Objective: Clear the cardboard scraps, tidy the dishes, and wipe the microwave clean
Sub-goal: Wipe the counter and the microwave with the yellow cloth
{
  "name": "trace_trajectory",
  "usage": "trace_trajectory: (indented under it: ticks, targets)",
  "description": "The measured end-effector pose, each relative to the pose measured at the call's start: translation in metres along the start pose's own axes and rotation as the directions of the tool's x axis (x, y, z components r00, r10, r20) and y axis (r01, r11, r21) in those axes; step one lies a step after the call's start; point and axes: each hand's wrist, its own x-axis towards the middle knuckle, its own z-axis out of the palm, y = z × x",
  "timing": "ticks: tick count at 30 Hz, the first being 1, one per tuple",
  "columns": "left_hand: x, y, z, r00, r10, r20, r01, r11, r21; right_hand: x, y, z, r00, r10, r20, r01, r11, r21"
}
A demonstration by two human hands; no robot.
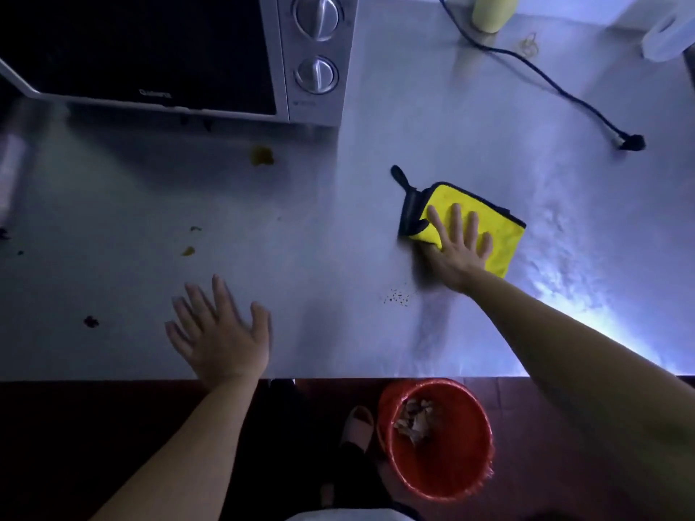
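The steel desk [338, 204] fills most of your view, its near edge running across just below your hands. The microwave [150, 50] stands at the far left of the desk, door closed, with two round knobs stacked on its right panel. On the floor near you, just off the desk's edge and to the right, sits the red bucket [470, 483], holding a heap of brownish scraps [415, 419].

The yellow cloth [496, 235] lies folded on the desk right of centre, with a black trim and a black loop at its far-left corner. Your right hand [457, 250] presses flat on its near-left part, fingers straight and spread. Your left hand [222, 332] is also open, fingers splayed, over the near middle of the desk and holding nothing; you cannot tell whether it touches the surface.

A black cable [545, 77] snakes from the far edge to a plug [632, 142] at the right. A yellowish stain [262, 156] sits just in front of the microwave, and dark crumbs [396, 296] lie just near-left of your right hand.
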Motion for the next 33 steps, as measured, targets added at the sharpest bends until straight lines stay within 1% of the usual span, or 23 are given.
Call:
trace_trajectory:
  ticks: [3,5,10,13,15,16,17,18,19,20,21,22,23,24,25,26,27,28,29,30,31,32,33]
  targets:
    - [0.0,0.001,-0.005,1.0,0.012,-0.007,-0.012,1.0,0.009,-0.007,0.0,0.014,0.997,-0.057,-0.051,0.058,0.998,0.01]
    - [0.0,0.002,-0.008,1.0,0.012,-0.005,-0.012,1.0,-0.008,-0.028,-0.011,0.027,0.988,-0.148,-0.05,0.148,0.989,-0.018]
    - [-0.003,0.004,-0.011,1.0,-0.018,-0.004,0.018,0.997,-0.072,-0.106,-0.042,0.073,0.934,-0.356,0.03,0.357,0.933,-0.043]
    - [-0.002,0.003,-0.009,1.0,-0.024,0.005,0.024,0.998,-0.061,-0.141,-0.035,0.089,0.883,-0.463,0.084,0.469,0.878,-0.091]
    - [-0.002,0.001,-0.009,1.0,-0.02,0.018,0.021,0.999,-0.045,-0.163,-0.028,0.087,0.856,-0.498,0.138,0.51,0.857,-0.071]
    - [0.0,0.001,-0.008,0.999,-0.02,0.024,0.021,0.999,-0.041,-0.173,-0.026,0.083,0.849,-0.502,0.165,0.51,0.86,-0.012]
    - [0.0,0.002,-0.008,0.999,-0.024,0.03,0.025,0.999,-0.042,-0.182,-0.023,0.079,0.848,-0.488,0.209,0.479,0.873,0.094]
    - [0.0,0.003,-0.009,0.999,-0.026,0.032,0.027,0.998,-0.051,-0.193,-0.019,0.071,0.85,-0.45,0.275,0.393,0.888,0.24]
    - [0.0,0.003,-0.01,0.999,-0.027,0.031,0.029,0.997,-0.064,-0.202,-0.016,0.06,0.846,-0.387,0.366,0.229,0.885,0.406]
    - [-0.001,0.003,-0.011,0.999,-0.03,0.029,0.032,0.997,-0.077,-0.209,-0.013,0.047,0.831,-0.318,0.456,0.009,0.827,0.561]
    - [0.0,0.004,-0.011,0.999,-0.031,0.03,0.034,0.996,-0.087,-0.216,-0.011,0.033,0.806,-0.255,0.534,-0.235,0.69,0.684]
    - [0.0,0.003,-0.011,0.999,-0.031,0.035,0.034,0.995,-0.095,-0.22,-0.007,0.02,0.78,-0.223,0.584,-0.433,0.481,0.762]
    - [0.0,0.003,-0.01,0.999,-0.03,0.04,0.034,0.994,-0.103,-0.222,-0.001,0.009,0.782,-0.198,0.59,-0.534,0.275,0.8]
    - [0.001,0.002,-0.01,0.999,-0.026,0.043,0.031,0.994,-0.108,-0.223,0.003,-0.003,0.801,-0.165,0.575,-0.563,0.118,0.818]
    - [0.001,0.001,-0.009,0.999,-0.023,0.043,0.027,0.994,-0.109,-0.223,0.008,-0.013,0.829,-0.13,0.543,-0.546,0.017,0.838]
    - [0.001,0.001,-0.009,0.999,-0.021,0.042,0.026,0.994,-0.109,-0.221,0.009,-0.024,0.862,-0.088,0.5,-0.505,-0.056,0.861]
    - [0.002,0.001,-0.009,0.999,-0.022,0.039,0.026,0.994,-0.11,-0.219,0.01,-0.034,0.897,-0.028,0.442,-0.442,-0.104,0.891]
    - [0.002,0.001,-0.009,0.999,-0.022,0.037,0.026,0.993,-0.113,-0.216,0.01,-0.044,0.928,0.026,0.372,-0.367,-0.126,0.922]
    - [0.002,0.001,-0.009,0.999,-0.021,0.034,0.025,0.993,-0.116,-0.211,0.01,-0.052,0.957,0.076,0.281,-0.273,-0.102,0.957]
    - [0.002,0.0,-0.008,0.999,-0.021,0.033,0.025,0.993,-0.118,-0.207,0.008,-0.06,0.98,0.113,0.164,-0.164,-0.012,0.986]
    - [0.002,0.0,-0.008,0.999,-0.022,0.032,0.026,0.993,-0.119,-0.202,0.004,-0.066,0.992,0.126,0.028,-0.048,0.155,0.987]
    - [0.002,0.0,-0.008,0.999,-0.024,0.037,0.029,0.992,-0.12,-0.198,-0.003,-0.07,0.989,0.094,-0.11,0.072,0.339,0.938]
    - [0.002,0.0,-0.008,0.999,-0.026,0.043,0.031,0.992,-0.121,-0.193,-0.011,-0.07,0.97,0.023,-0.241,0.201,0.476,0.856]
